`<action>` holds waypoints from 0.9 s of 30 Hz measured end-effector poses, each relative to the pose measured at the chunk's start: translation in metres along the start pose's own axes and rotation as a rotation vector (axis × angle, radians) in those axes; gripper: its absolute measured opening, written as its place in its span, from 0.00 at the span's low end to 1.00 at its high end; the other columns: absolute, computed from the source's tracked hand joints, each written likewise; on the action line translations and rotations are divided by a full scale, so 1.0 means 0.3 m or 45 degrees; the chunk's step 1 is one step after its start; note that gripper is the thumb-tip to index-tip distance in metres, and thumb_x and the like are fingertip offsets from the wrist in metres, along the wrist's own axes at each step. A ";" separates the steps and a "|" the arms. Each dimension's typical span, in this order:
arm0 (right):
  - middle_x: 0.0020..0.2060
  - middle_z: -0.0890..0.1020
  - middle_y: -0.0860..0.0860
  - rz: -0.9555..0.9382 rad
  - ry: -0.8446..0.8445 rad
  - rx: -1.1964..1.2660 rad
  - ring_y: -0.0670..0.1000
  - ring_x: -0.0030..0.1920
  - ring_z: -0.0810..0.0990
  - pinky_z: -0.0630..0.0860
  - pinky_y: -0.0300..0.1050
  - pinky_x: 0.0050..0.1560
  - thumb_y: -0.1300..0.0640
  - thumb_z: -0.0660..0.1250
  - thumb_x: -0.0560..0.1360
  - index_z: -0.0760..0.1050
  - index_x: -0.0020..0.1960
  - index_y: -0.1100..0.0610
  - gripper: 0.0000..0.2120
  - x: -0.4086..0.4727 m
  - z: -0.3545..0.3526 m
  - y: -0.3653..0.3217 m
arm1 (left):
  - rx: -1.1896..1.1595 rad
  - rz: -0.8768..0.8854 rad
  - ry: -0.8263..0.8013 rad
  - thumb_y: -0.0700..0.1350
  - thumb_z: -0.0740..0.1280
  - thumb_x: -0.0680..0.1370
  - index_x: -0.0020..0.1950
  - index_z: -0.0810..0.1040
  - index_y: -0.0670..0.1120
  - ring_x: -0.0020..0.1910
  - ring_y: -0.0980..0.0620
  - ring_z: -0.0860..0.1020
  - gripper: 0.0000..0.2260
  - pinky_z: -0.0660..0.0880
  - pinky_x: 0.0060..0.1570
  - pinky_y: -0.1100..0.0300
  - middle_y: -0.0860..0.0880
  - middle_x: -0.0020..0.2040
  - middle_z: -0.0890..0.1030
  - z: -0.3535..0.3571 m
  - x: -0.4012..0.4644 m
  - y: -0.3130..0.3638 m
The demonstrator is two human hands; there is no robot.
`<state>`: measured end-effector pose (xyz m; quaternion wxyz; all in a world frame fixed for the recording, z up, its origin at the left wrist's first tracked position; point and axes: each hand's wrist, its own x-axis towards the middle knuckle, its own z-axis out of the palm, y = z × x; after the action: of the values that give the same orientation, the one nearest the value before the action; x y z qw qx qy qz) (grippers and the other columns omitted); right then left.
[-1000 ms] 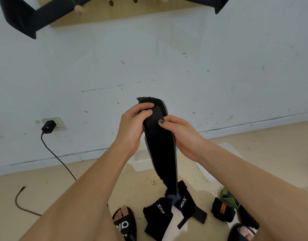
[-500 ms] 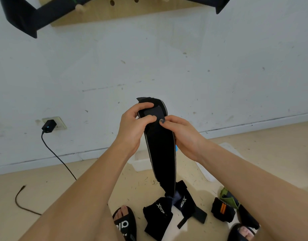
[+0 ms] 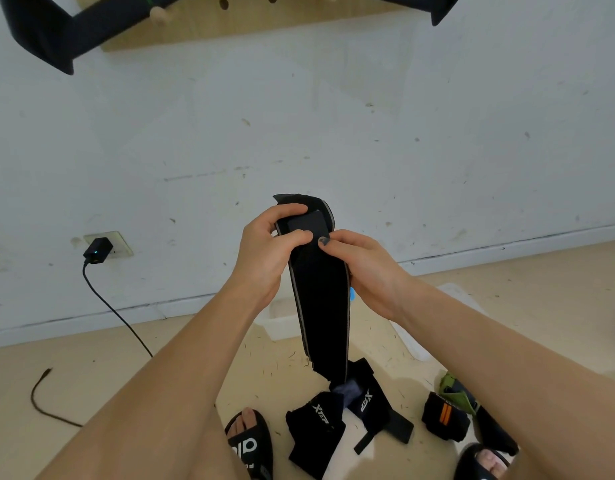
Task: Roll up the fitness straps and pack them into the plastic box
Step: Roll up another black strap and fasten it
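A long black fitness strap (image 3: 325,306) with grey edges hangs in front of me, its lower end reaching the floor. My left hand (image 3: 268,251) grips its folded top end, thumb over the fold. My right hand (image 3: 361,268) pinches the same end from the right, thumb on the front. Behind the strap, a clear plastic box (image 3: 282,320) stands on the floor by the wall, mostly hidden by my arms. More black straps (image 3: 320,431) with white lettering lie on the floor below, and a rolled black strap with an orange stripe (image 3: 444,419) to their right.
A green and black strap (image 3: 458,393) lies by my right arm. My feet in black slides (image 3: 250,445) stand at the bottom edge. A charger (image 3: 97,251) sits in a wall socket, its cable trailing over the floor. A wooden pegboard (image 3: 230,26) above holds dark straps.
The fold at the strap's top has been turned down a little further. My left thumb has shifted right across the front, toward my right thumb. The hanging part has lifted slightly.
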<state>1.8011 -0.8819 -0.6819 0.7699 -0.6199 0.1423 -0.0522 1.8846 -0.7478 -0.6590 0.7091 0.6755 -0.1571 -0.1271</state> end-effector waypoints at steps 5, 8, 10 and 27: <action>0.51 0.87 0.56 -0.044 0.131 -0.325 0.54 0.53 0.86 0.82 0.52 0.62 0.52 0.70 0.81 0.82 0.56 0.57 0.09 0.013 -0.012 0.015 | 0.023 0.001 0.017 0.30 0.72 0.74 0.57 0.85 0.49 0.56 0.47 0.84 0.18 0.83 0.55 0.53 0.48 0.56 0.83 -0.009 0.008 0.002; 0.50 0.85 0.56 -0.016 0.128 -0.568 0.54 0.51 0.86 0.81 0.48 0.56 0.55 0.73 0.77 0.77 0.57 0.56 0.11 0.014 -0.029 0.018 | 0.009 -0.004 0.033 0.30 0.72 0.74 0.57 0.84 0.49 0.57 0.47 0.83 0.18 0.82 0.56 0.52 0.47 0.56 0.83 -0.020 0.013 0.006; 0.52 0.82 0.53 -0.012 0.115 -0.750 0.52 0.53 0.83 0.79 0.45 0.54 0.55 0.76 0.75 0.73 0.64 0.54 0.21 0.016 -0.040 0.019 | -0.010 -0.009 0.027 0.30 0.72 0.74 0.58 0.84 0.48 0.57 0.47 0.83 0.18 0.82 0.57 0.52 0.47 0.56 0.83 -0.024 0.013 0.008; 0.43 0.87 0.55 -0.154 -0.130 -0.323 0.51 0.47 0.87 0.83 0.47 0.51 0.58 0.67 0.83 0.80 0.57 0.63 0.09 0.002 -0.003 0.014 | 0.130 0.204 0.290 0.42 0.68 0.81 0.55 0.83 0.52 0.53 0.57 0.81 0.07 0.81 0.56 0.56 0.57 0.51 0.84 -0.004 0.018 -0.015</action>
<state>1.8009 -0.8820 -0.6864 0.6872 -0.7214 0.0709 -0.0485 1.8903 -0.7492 -0.6633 0.6950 0.7060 -0.1352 0.0154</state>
